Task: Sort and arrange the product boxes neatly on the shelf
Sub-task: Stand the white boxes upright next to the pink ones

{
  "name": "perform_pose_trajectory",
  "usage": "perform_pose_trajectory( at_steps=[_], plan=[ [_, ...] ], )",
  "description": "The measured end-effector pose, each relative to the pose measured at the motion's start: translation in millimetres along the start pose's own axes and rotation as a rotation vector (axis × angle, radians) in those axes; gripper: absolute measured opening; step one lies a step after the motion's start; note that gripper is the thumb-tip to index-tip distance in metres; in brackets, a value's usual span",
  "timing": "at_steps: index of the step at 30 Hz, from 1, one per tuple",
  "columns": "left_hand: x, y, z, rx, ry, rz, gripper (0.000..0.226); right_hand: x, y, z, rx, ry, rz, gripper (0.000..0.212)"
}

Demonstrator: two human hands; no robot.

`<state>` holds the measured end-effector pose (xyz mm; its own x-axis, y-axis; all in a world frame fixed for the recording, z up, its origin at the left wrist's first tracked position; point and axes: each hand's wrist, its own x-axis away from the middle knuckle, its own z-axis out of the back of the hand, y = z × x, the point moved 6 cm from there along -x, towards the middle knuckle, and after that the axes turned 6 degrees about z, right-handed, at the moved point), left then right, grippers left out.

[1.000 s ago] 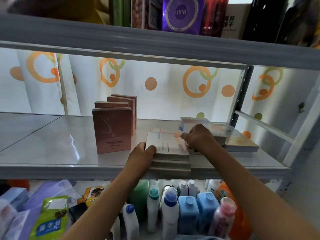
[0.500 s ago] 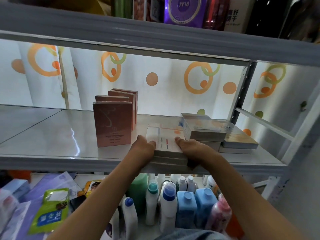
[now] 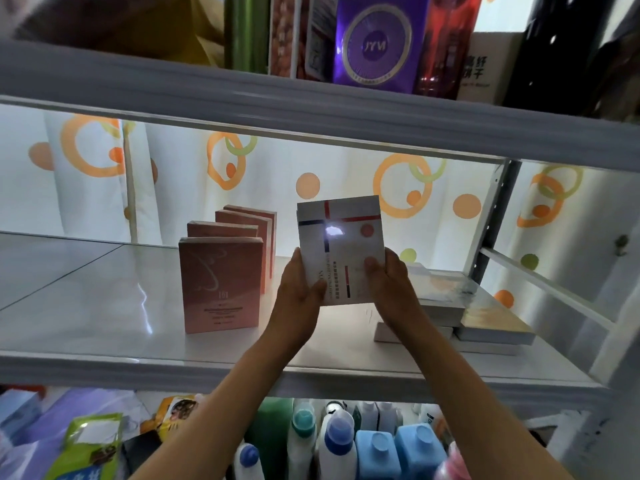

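Note:
A white box [image 3: 341, 244] with red and blue lines stands upright above the middle shelf [image 3: 104, 306], held from both sides. My left hand [image 3: 298, 299] grips its left edge and my right hand [image 3: 391, 289] grips its lower right, thumb on the front. Left of it several pink boxes [image 3: 221, 282] stand upright in a row running front to back. To the right, flat white boxes [image 3: 446, 306] lie stacked, partly hidden by my right hand.
The shelf above carries a purple box [image 3: 377, 39] and other packages. Below, bottles with blue caps [image 3: 339, 441] and a green packet [image 3: 86, 445] fill the lower level. A grey upright post [image 3: 491, 216] and a side rail bound the shelf on the right.
Both hands lifted the white box from the flat stack at the shelf's front edge and turned it upright; before, they only rested on the stack.

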<state>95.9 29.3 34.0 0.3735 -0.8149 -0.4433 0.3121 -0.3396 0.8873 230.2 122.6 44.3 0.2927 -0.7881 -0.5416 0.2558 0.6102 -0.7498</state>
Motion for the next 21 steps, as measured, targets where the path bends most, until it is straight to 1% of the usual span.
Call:
perform_pose_trajectory(
  at_steps=[1, 2, 4, 8, 10, 12, 13, 15, 17, 19, 21],
  plan=[
    [-5, -1, -1, 0.027, 0.018, 0.001, 0.039, -7, 2, -3, -0.016, -0.02, -0.017, 0.032],
    [-13, -3, -1, 0.052, 0.035, 0.011, 0.037, -16, 6, -6, -0.038, -0.046, -0.035, 0.033],
    [-27, -8, -2, 0.066, 0.066, 0.045, 0.034, -35, 14, -13, -0.069, -0.107, -0.129, 0.041],
    [-60, -29, -9, 0.014, 0.115, 0.056, 0.047, -89, 49, -32, -0.037, -0.124, -0.256, 0.049],
    [-74, -42, -12, -0.015, 0.139, 0.084, 0.053, -108, 58, -43, -0.013, -0.093, -0.303, 0.052],
    [-86, -52, -15, -0.023, 0.151, 0.108, 0.057, -118, 66, -52, -0.009, -0.053, -0.363, 0.044],
    [-91, -57, -15, -0.035, 0.151, 0.108, 0.057, -116, 65, -55, -0.015, -0.02, -0.397, 0.042],
    [-104, -64, -14, -0.073, 0.171, 0.092, 0.053, -114, 63, -59, -0.06, 0.066, -0.433, 0.046],
    [-116, -71, -12, -0.084, 0.211, 0.081, 0.05, -111, 64, -68, -0.137, 0.137, -0.44, 0.044],
    [-120, -81, -8, -0.066, 0.25, 0.101, 0.052, -101, 66, -76, -0.205, 0.215, -0.452, 0.04],
    [-117, -91, -7, -0.036, 0.282, 0.131, 0.056, -92, 69, -83, -0.236, 0.279, -0.42, 0.036]
  ],
)
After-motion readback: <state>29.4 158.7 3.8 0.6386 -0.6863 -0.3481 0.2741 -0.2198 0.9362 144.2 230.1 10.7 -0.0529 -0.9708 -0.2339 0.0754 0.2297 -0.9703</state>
